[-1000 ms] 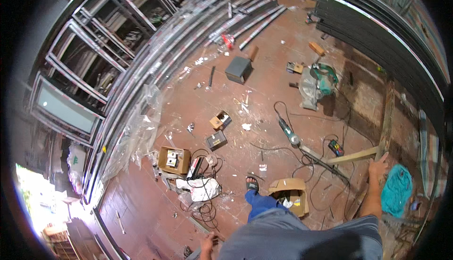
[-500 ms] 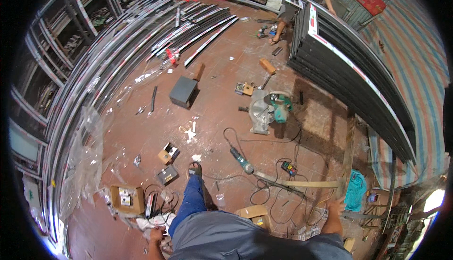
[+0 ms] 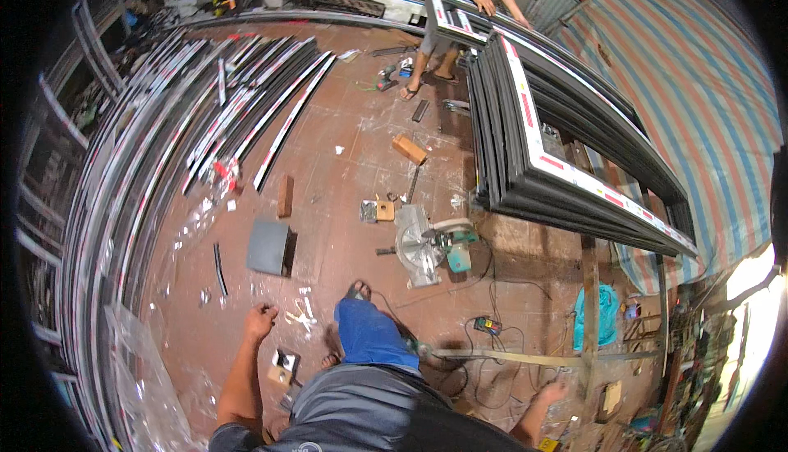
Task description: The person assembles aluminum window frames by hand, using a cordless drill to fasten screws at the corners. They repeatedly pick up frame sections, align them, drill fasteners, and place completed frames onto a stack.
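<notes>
view has swung since the earlier frame; mitre saw (image 3: 427, 245) now central on floor (image 3: 345, 173). left hand (image 3: 261, 321) fisted, empty; right hand (image 3: 552, 390) loosely spread, nothing held.

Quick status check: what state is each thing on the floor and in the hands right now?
Left hand: closed in a fist, nothing visible in it.
Right hand: fingers spread, empty, near a long bar.
Miter saw: on the floor, unattended.
Frame stack: lying flat; another person's hands on its top frame.
Grey box: lying on the floor.
</notes>
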Available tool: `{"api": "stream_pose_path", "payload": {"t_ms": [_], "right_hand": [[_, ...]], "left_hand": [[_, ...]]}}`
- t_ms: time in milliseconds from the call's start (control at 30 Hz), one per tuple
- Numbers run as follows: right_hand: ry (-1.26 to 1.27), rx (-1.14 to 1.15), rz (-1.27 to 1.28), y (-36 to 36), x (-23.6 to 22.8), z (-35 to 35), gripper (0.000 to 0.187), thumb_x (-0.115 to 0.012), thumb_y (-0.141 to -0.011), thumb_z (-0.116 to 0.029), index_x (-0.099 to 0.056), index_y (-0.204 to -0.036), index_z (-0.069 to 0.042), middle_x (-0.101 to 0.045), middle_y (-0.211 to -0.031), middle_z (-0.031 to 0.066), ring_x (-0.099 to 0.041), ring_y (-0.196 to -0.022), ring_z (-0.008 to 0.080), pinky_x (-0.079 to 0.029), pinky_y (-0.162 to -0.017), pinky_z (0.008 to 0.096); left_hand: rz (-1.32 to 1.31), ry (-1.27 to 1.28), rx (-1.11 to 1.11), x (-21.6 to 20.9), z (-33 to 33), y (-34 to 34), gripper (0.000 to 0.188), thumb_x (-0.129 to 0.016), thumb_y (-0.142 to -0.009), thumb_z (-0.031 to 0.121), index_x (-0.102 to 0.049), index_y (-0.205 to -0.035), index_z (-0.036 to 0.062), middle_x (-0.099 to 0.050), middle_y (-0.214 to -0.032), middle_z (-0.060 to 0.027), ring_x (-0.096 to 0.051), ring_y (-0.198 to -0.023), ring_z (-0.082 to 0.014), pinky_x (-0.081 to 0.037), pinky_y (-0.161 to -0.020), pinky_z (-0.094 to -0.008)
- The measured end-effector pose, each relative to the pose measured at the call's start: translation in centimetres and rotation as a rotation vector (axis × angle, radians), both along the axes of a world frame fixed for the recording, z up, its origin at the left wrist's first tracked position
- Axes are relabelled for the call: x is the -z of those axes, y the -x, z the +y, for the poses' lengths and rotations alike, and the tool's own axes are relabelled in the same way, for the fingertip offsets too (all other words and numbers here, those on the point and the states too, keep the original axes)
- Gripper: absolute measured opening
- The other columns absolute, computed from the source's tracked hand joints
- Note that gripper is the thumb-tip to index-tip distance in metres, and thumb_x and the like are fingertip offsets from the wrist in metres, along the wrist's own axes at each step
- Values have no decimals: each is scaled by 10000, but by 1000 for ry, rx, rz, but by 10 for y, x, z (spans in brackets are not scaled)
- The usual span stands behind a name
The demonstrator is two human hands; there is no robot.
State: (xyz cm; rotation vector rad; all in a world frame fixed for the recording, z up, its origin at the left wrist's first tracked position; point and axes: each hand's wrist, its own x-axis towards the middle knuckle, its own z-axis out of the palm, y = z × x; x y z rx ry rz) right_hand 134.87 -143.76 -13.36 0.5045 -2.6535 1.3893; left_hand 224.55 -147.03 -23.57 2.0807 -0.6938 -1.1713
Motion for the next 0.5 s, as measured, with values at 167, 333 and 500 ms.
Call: {"api": "stream_pose_path", "payload": {"t_ms": [167, 333, 500], "right_hand": [[484, 18, 18, -109, -165, -229, 410, -632, -1038, -243, -652, -1288, 81, -682, -1246, 194, -644, -1101, 272, -500, -983, 405], [496, -415, 332, -197, -314, -428, 341, -624, -1052, -184, -651, -1281, 66, -687, -1191, 133, -635, -1091, 220, -496, -982, 357], [259, -850, 411, -276, -380, -592, 202, -645, -1019, -103, -691, -1168, 25, -687, -1132, 74, -611, -1090, 174, -463, -998, 313]], "left_hand": [[48, 116, -51, -15, -203, -62, 383, -742, -956, 280, -707, -1154, -46, -732, -969, -150, -713, -830, -230, -601, -696, -372], [140, -155, -32, -9, -324, -64, 345, -764, -935, 306, -715, -993, -31, -704, -795, -102, -644, -629, -196, -506, -553, -347], [79, -30, 66, 54, -404, -89, 330, -751, -945, 288, -738, -960, -42, -728, -814, -93, -670, -671, -193, -548, -626, -352]]}}
